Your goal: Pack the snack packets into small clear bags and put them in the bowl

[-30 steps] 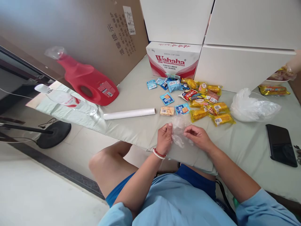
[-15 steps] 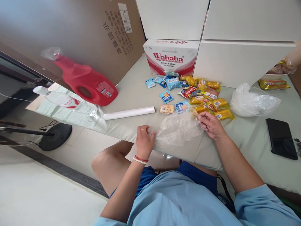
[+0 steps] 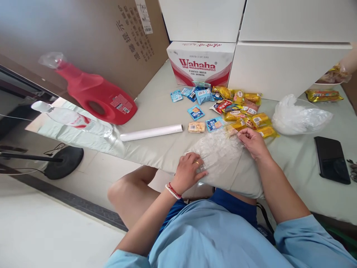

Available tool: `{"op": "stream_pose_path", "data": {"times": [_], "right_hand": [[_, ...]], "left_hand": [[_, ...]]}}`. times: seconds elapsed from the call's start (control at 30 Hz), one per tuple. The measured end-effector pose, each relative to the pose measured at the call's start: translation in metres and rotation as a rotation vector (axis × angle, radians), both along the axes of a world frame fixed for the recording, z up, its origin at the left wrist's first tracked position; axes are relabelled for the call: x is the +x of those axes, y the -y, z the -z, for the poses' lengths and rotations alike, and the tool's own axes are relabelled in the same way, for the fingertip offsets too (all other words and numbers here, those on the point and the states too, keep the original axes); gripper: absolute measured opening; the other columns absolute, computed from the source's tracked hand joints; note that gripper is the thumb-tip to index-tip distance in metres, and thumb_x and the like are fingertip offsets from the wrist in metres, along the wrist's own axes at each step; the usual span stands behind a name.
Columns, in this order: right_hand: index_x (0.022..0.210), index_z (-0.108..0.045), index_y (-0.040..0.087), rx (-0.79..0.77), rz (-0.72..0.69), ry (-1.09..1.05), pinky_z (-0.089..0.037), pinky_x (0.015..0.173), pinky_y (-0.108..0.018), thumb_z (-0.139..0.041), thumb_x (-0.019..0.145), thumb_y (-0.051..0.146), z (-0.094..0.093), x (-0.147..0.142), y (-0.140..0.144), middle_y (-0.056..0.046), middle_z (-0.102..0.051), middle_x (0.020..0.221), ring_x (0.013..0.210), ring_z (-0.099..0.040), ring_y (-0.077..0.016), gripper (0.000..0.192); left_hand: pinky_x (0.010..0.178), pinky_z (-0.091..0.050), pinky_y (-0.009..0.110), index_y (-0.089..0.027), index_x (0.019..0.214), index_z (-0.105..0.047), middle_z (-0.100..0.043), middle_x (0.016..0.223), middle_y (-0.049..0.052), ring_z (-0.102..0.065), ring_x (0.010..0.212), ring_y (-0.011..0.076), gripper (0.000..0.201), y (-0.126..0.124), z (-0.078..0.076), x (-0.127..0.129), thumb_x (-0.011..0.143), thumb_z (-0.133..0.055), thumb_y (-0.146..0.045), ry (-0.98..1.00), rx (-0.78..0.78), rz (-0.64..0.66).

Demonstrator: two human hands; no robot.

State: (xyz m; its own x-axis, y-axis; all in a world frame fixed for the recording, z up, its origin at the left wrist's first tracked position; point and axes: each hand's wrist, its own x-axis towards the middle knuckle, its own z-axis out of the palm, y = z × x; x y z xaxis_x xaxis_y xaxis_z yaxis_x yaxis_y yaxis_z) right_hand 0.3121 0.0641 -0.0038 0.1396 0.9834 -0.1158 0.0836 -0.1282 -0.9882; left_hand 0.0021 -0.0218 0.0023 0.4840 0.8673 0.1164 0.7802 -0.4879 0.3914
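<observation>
A crumpled piece of thin clear plastic (image 3: pixel 219 150) lies spread between my hands on the table; whether it is a bag or a sheet, I cannot tell. My right hand (image 3: pixel 254 144) pinches its far right corner between thumb and fingers. At its left edge my left hand (image 3: pixel 190 172) rests with fingers stretched out and the thumb apart. Just beyond the plastic are a clear-wrapped biscuit pack (image 3: pixel 196 127) and a blue snack packet (image 3: pixel 215 124). Yellow-wrapped snacks (image 3: pixel 258 120) lie in a heap beyond my right hand.
A white roll (image 3: pixel 152 133) lies at left, near a water bottle (image 3: pixel 69 118) and a red jug (image 3: pixel 100 98). Behind stands a Wahaha carton (image 3: pixel 201 67). On the right are a knotted white plastic bag (image 3: pixel 299 115) and a black phone (image 3: pixel 331 160).
My left hand has moved right and nearer to me onto the plastic's edge, its fingers opening out. The plastic has bunched up somewhat. My right hand still pinches its corner.
</observation>
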Motion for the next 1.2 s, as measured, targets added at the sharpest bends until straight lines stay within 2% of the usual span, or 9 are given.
{"op": "stream_pose_path", "data": {"times": [0.07,0.27,0.37,0.47,0.57,0.67,0.8,1.07,1.2], "right_hand": [[0.081,-0.065,0.022,0.032,0.026,0.086,-0.036,0.053,-0.026,-0.08,0.073,0.049,0.005,0.004,-0.002,0.002,-0.06,0.067,0.059,-0.049,-0.0127,0.032],[0.084,-0.067,0.021,0.073,0.012,0.28,-0.042,0.061,-0.029,-0.071,0.081,0.049,0.013,0.013,-0.005,0.0,-0.063,0.071,0.063,-0.053,-0.0154,0.028],[0.095,-0.071,0.02,0.148,0.086,0.535,-0.048,0.068,-0.034,-0.069,0.085,0.048,-0.009,0.012,0.008,-0.006,-0.069,0.092,0.061,-0.053,-0.0147,0.03],[0.117,-0.071,0.022,0.381,0.118,0.719,-0.053,0.076,-0.037,-0.068,0.092,0.047,-0.039,-0.006,0.042,-0.013,-0.064,0.126,0.065,-0.055,-0.0143,0.035],[0.127,-0.067,0.027,0.587,-0.161,0.719,-0.056,0.081,-0.035,-0.071,0.093,0.046,-0.049,-0.043,0.08,-0.012,-0.062,0.133,0.093,-0.066,-0.0222,0.039],[0.134,-0.063,0.026,0.641,-0.459,0.749,-0.059,0.086,-0.037,-0.07,0.095,0.04,-0.029,-0.086,0.1,-0.013,-0.061,0.138,0.111,-0.067,-0.0265,0.042],[0.118,-0.072,0.026,0.617,-0.461,0.747,-0.059,0.082,-0.037,-0.05,0.102,0.02,-0.002,-0.112,0.099,-0.012,-0.072,0.118,0.102,-0.07,-0.0244,0.028],[0.104,-0.075,0.029,0.612,-0.368,0.622,-0.059,0.077,-0.037,-0.053,0.101,0.018,-0.016,-0.054,0.118,-0.007,-0.074,0.1,0.089,-0.07,-0.022,0.025],[0.105,-0.075,0.03,0.588,-0.356,0.7,-0.059,0.074,-0.037,-0.056,0.099,0.017,-0.017,-0.017,0.138,-0.006,-0.075,0.1,0.086,-0.071,-0.0225,0.024]], "left_hand": [[0.096,-0.048,0.047,-0.024,0.101,-0.072,-0.072,0.115,0.01,-0.062,0.116,0.0289,0.016,0.0,0.0,-0.002,0.098,-0.063,-0.037,0.106,-0.029,-0.013],[0.101,-0.051,0.044,-0.025,0.096,-0.074,-0.078,0.104,0.009,-0.069,0.109,0.0256,0.021,-0.003,-0.003,-0.009,0.1,-0.056,-0.036,0.492,-0.182,-0.125],[0.096,-0.052,0.04,-0.025,0.093,-0.075,-0.078,0.101,0.009,-0.071,0.104,0.0256,0.022,-0.003,-0.005,-0.008,0.098,-0.058,-0.038,0.592,-0.247,-0.216],[0.089,-0.052,0.037,-0.025,0.088,-0.077,-0.078,0.098,0.008,-0.071,0.095,0.0244,0.022,-0.001,-0.006,-0.004,0.096,-0.061,-0.039,0.664,-0.273,-0.3],[0.087,-0.051,0.035,-0.025,0.086,-0.077,-0.077,0.092,0.007,-0.069,0.089,0.023,0.022,0.001,-0.006,0.003,0.095,-0.062,-0.038,0.696,-0.256,-0.349],[0.087,-0.05,0.034,-0.024,0.089,-0.078,-0.077,0.091,0.006,-0.069,0.089,0.0219,0.021,0.003,-0.005,0.009,0.095,-0.062,-0.036,0.726,-0.262,-0.381],[0.084,-0.05,0.031,-0.023,0.09,-0.079,-0.078,0.092,0.005,-0.069,0.088,0.0205,0.022,0.004,-0.005,0.013,0.091,-0.067,-0.04,0.869,-0.358,-0.43],[0.07,-0.05,0.025,-0.02,0.078,-0.066,-0.072,0.085,0.004,-0.065,0.081,0.0153,0.034,-0.007,-0.014,0.001,0.078,-0.077,-0.052,1.355,-0.563,-0.755],[0.064,-0.05,0.022,-0.02,0.076,-0.061,-0.069,0.082,0.003,-0.065,0.082,0.0145,0.036,-0.006,-0.018,-0.004,0.076,-0.078,-0.052,1.412,-0.57,-0.788]]}}
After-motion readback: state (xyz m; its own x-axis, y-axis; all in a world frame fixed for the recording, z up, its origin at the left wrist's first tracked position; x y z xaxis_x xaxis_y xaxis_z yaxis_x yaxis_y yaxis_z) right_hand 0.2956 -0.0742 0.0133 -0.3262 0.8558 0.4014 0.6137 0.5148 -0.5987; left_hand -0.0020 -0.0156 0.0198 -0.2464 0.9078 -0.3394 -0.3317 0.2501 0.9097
